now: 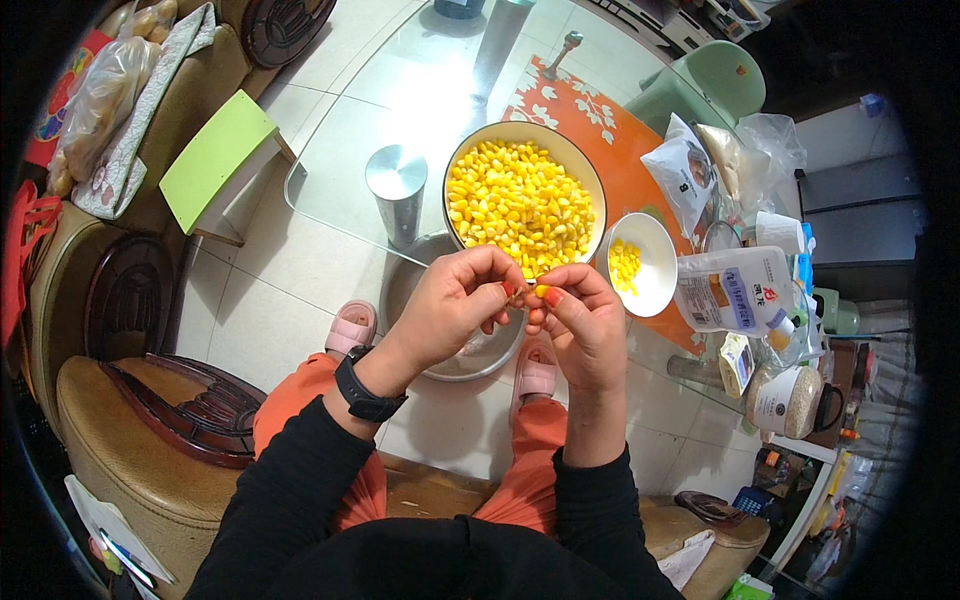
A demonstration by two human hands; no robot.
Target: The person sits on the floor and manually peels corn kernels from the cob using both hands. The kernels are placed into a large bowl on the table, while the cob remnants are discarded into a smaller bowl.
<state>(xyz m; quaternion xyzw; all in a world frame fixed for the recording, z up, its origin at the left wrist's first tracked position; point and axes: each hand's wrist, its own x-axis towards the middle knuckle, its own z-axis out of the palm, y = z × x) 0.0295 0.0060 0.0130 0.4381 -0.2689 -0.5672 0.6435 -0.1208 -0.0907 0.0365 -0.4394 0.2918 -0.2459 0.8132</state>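
Between the thumb and forefinger of my right hand (589,322) is a yellow corn kernel (541,290). My left hand (450,307) meets it from the side, thumb and forefinger pinched together; anything between those fingertips is too small to make out. Just beyond my hands stands a large cream-coloured bowl (592,169) with a dark rim, heaped with corn kernels (521,199). To its right, a smaller white bowl (655,274) holds a small pile of kernels (624,264). Below my hands, a metal basin (480,364) sits lower down, partly hidden by them.
The bowls stand on a glass table (352,157) with metal legs and an orange mat (630,172). Plastic packages (727,289) and a jar (786,401) crowd its right side. A green stool (217,161) and a brown sofa (142,427) are at left.
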